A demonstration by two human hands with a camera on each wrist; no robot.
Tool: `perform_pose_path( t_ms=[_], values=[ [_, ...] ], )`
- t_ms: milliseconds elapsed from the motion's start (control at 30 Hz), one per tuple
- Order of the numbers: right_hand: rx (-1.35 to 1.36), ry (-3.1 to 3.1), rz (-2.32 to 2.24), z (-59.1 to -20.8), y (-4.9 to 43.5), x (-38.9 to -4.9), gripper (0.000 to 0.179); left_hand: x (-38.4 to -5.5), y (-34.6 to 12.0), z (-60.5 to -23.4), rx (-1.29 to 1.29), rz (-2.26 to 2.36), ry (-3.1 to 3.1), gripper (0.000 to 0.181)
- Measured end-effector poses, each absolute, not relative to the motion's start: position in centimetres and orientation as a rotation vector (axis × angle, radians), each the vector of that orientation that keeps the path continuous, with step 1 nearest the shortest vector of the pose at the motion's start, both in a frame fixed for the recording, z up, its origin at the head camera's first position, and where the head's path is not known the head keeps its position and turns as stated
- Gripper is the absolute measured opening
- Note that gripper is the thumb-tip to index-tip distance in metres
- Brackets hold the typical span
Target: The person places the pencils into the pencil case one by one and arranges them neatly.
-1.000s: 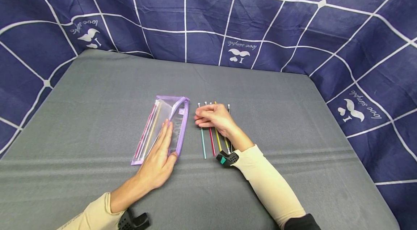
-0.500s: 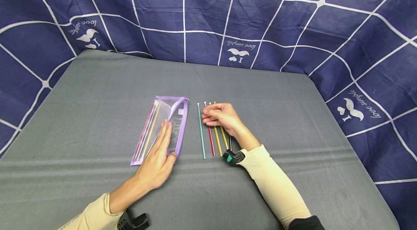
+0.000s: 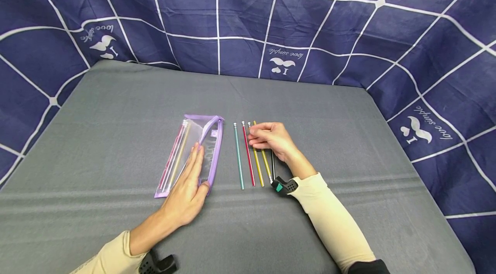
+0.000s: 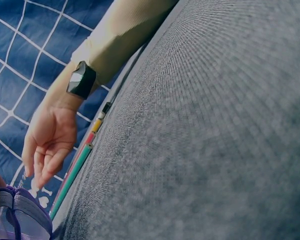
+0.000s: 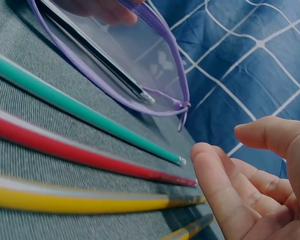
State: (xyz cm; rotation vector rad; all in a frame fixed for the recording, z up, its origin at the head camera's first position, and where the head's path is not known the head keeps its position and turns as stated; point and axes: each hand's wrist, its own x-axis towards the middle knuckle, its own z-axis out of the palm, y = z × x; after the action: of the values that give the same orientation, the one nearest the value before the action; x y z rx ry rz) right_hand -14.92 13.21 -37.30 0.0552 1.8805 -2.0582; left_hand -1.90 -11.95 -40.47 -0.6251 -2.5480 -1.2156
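My left hand (image 3: 187,194) lies with straight fingers on a clear pencil pouch (image 3: 216,153) with purple edging. The pouch's zipped side gapes, and several pencils (image 3: 175,153) show inside along its left part. To the right, a row of pencils lies on the cloth: a green pencil (image 3: 238,157), a red pencil (image 3: 249,155), a yellow pencil (image 3: 257,166), another yellow pencil (image 3: 266,164) and a black pencil (image 3: 273,165). Over the upper ends of the rightmost ones hovers my right hand (image 3: 274,139), partly hiding them. In the right wrist view its thumb and fingers (image 5: 215,185) stand apart, holding nothing.
Grey cloth (image 3: 329,136) covers the table. A dark blue curtain (image 3: 248,15) with white grid lines hangs along the back and both sides. Each wrist carries a black camera, such as the right wrist device (image 3: 284,186).
My right hand has drifted rightward from above the green pencil, leaving the green and red pencils in full view. The left hand keeps its place on the pouch.
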Motion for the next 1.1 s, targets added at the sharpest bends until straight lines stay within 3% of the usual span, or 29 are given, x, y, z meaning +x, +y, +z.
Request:
perform_pose_path(
  t_ms=[1100],
  values=[
    [0.130,1.968,-2.081,-37.3,17.3,-15.2,0.037,-1.9,-12.0,-40.6,-0.639,-1.217,-2.538,0.083]
  ],
)
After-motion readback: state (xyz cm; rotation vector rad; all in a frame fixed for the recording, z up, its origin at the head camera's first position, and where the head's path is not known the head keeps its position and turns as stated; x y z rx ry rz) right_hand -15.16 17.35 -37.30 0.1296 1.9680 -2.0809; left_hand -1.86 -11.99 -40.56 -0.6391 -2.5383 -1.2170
